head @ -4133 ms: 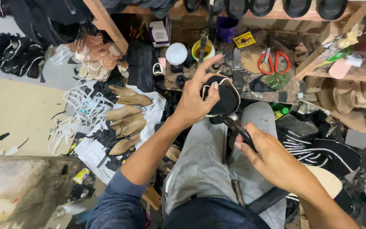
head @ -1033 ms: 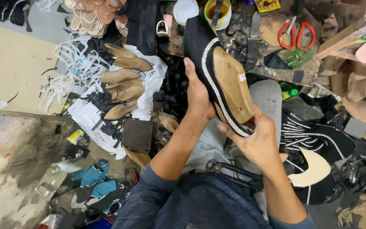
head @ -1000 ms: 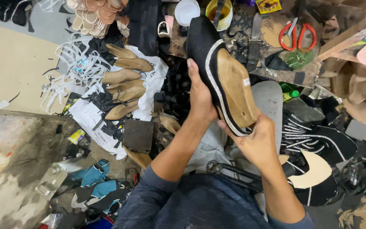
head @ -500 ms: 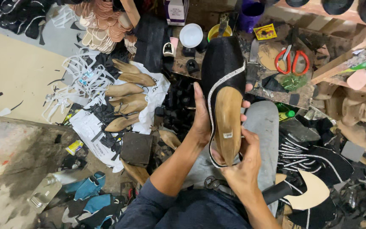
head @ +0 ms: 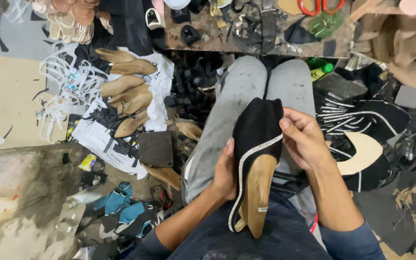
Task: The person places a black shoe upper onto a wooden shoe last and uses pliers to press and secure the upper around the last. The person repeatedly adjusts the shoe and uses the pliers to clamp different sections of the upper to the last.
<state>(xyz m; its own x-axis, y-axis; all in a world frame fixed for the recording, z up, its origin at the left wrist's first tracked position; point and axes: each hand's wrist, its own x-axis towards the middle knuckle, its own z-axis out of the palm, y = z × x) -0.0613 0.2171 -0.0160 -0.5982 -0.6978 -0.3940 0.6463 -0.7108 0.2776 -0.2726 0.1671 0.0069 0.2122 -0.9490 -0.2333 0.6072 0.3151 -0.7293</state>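
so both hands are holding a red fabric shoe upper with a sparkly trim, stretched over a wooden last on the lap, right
Not quite: the fabric shoe upper is black, not red, as the head view shows. The rest holds: the left hand and right hand both grip it, its sparkly trim runs along the edge, and it sits over a wooden last on the lap.

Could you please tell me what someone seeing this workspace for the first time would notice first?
The eye lands on the black shoe with a sparkly trim line, held over the person's lap: the left hand grips its left side and the right hand its right edge near the toe. To the left, a cluster of tan wooden shoe forms lies on white paper on the floor. Red-handled scissors sit on the cluttered bench at the top.
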